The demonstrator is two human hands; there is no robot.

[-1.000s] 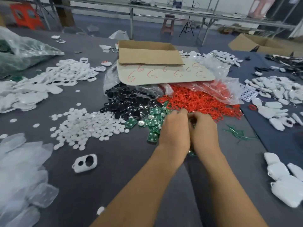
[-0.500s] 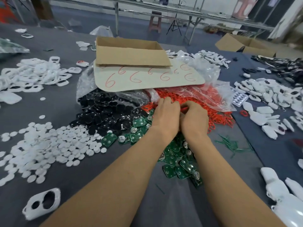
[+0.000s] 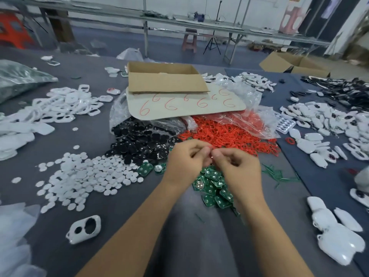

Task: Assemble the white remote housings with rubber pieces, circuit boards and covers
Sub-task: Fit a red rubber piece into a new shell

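Observation:
My left hand (image 3: 186,159) and my right hand (image 3: 237,166) meet over the table's middle, fingertips together, pinching a thin red rubber ring (image 3: 209,147) between them. Just behind lies the heap of red rubber rings (image 3: 229,136). Under my hands sits a pile of green circuit boards (image 3: 214,186). Black rubber pieces (image 3: 143,140) are heaped to the left of the rings. One white housing (image 3: 84,229) with two holes lies alone at the near left. White round discs (image 3: 79,176) are spread left of centre.
A cardboard box (image 3: 165,79) sits on a card marked with red sixes (image 3: 185,104) at the back centre. White housing frames (image 3: 60,104) pile at the left, white covers (image 3: 335,232) at the near right, assembled remotes (image 3: 329,126) at the right. Green offcuts (image 3: 277,173) lie nearby.
Both hands have drawn back from the red ring heap toward me and lifted slightly, now pinching a red ring between them. The camera view has shifted.

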